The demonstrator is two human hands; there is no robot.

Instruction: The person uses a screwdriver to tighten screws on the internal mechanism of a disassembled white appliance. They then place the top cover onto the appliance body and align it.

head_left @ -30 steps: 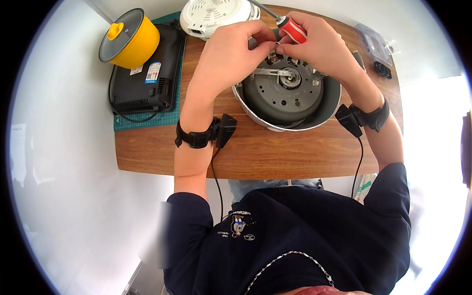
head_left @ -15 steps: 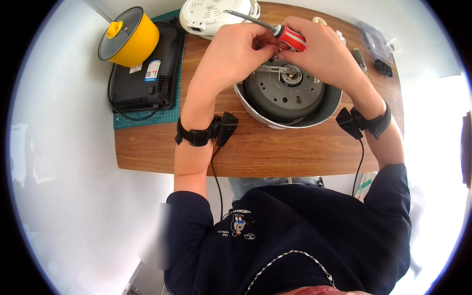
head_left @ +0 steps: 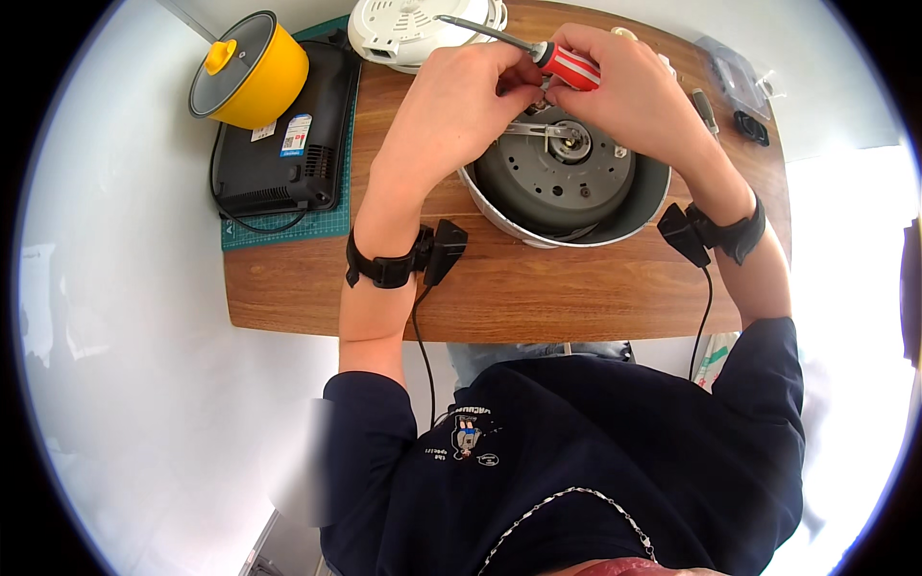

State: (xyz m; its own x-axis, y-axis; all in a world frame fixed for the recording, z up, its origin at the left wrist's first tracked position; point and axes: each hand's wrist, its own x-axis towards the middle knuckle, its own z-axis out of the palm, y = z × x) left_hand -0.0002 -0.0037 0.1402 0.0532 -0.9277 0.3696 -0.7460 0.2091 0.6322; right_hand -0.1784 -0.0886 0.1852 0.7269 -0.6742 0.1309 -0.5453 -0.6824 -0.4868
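Note:
My right hand point(head_left: 629, 96) keeps a screwdriver point(head_left: 572, 67) with a red-and-white handle tucked in its grip, the shaft pointing left across the back of my left hand. My left hand point(head_left: 456, 110) has thumb and fingers pinched together against the right fingertips. Between them is a small part, mostly hidden and too small to name. Both hands are over the far edge of a round, open appliance housing point(head_left: 656, 206). Inside it sits a grey perforated metal disc point(head_left: 533, 178) with a round hub, and a metal lever strip point(head_left: 528, 129) runs toward the hub.
A white vented plastic cover point(head_left: 413, 24) lies beyond my left hand. On the left, a yellow pot point(head_left: 266, 86) stands on a black appliance point(head_left: 259, 178), over a green cutting mat point(head_left: 279, 233). A clear plastic box point(head_left: 735, 77) and a black object point(head_left: 751, 128) lie far right.
Both hands stay pinched together over the far edge of the housing, with only slight finger movement. The screwdriver has shifted a little, and the whole view has moved slightly.

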